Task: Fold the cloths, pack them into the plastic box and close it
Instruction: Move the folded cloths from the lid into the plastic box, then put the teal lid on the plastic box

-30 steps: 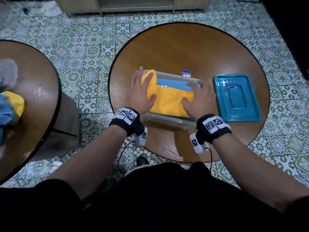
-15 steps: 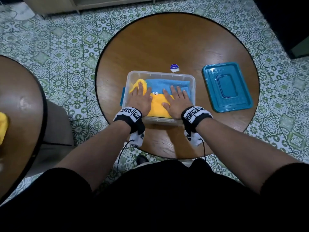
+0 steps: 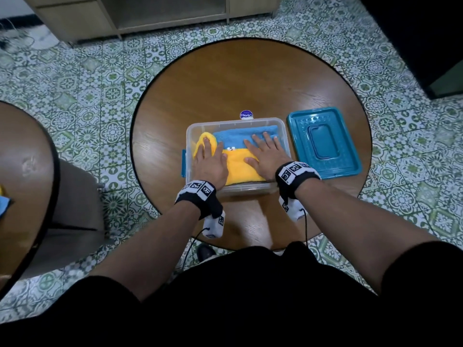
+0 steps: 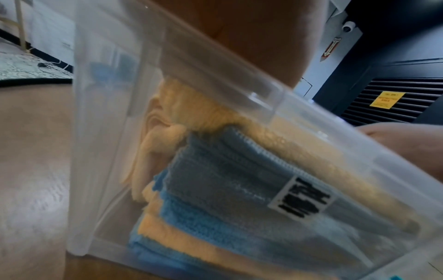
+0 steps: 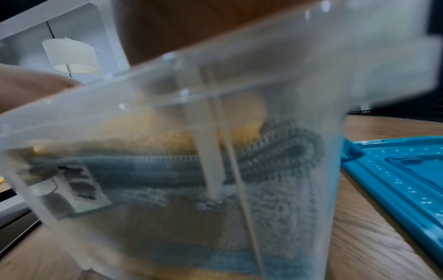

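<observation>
A clear plastic box stands in the middle of the round wooden table. Inside, a yellow cloth lies on top of a blue cloth. My left hand presses flat on the yellow cloth's left part, fingers straight, one fingertip on its raised fold. My right hand lies flat across the yellow and blue cloths. Through the box wall I see several stacked yellow and blue layers. The teal lid lies beside the box on the right, also seen as the lid.
A second round table at the left carries more cloth at its edge. A grey stool stands between the tables. A round sticker lies behind the box. A wooden cabinet stands beyond on the patterned tile floor.
Both hands pushed the yellow cloth down into the box and now lie flat on it. The right hand slid further over the blue cloth. The camera view shifted right.
</observation>
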The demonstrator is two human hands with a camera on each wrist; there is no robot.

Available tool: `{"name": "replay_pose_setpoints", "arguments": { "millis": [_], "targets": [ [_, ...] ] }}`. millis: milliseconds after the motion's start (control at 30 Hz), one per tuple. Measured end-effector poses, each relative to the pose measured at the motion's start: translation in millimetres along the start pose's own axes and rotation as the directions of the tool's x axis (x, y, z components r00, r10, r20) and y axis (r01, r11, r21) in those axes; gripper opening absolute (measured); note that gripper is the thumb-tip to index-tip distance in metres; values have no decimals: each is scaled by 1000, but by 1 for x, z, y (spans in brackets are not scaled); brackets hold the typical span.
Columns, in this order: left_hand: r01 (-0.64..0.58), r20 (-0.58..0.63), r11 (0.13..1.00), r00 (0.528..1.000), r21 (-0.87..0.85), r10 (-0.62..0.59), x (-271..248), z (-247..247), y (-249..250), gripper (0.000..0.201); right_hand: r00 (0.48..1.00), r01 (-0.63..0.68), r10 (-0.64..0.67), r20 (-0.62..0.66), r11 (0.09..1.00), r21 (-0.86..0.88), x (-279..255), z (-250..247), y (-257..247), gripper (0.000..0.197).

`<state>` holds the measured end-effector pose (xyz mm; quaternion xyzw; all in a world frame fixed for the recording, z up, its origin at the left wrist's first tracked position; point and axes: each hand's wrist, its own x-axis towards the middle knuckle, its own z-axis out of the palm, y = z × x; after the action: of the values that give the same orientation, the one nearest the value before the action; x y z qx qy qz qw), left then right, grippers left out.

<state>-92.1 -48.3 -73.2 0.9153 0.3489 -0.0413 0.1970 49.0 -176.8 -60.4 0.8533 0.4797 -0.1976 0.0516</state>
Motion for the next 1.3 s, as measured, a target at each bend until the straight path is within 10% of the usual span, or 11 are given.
{"name": "replay_pose_setpoints", "arguments": {
  "millis": [233, 367, 467, 600, 800, 933, 1167, 1300],
  "targets": [
    [-14, -35, 1000, 999, -9, 14, 14, 8, 42, 49, 977, 101, -28, -212, 935, 341, -28, -28, 67, 61],
    [4, -119, 1000, 993, -26, -7, 13, -4, 48, 51, 718, -4, 462, -521, 751, 660, -62, -20, 131, 43],
    [-3, -292, 1000, 956, 14, 7, 7, -14, 65, 57, 477, -420, 864, -161, 385, 822, -79, 20, 177, 56],
    [-151, -279, 988, 948, 24, 151, 2, -9, 100, 64, 309, -703, 874, 374, -55, 709, -93, 70, 192, 106],
    [-56, 91, 991, 995, 119, 45, 5, 22, 106, 76, 269, -676, 792, 548, -251, 693, -86, 97, 186, 130],
    [-35, 138, 989, 990, 146, 15, 11, 24, 106, 74, 350, -652, 757, 552, -226, 724, -78, 102, 201, 124],
    [-38, 153, 985, 988, 170, 12, 14, 26, 110, 73, 381, -608, 740, 555, -251, 753, -116, 105, 229, 53],
    [-49, 142, 986, 989, 160, 26, 16, 26, 106, 74, 172, -526, 866, 470, -322, 787, -139, 84, 230, 45]
  ]
}}
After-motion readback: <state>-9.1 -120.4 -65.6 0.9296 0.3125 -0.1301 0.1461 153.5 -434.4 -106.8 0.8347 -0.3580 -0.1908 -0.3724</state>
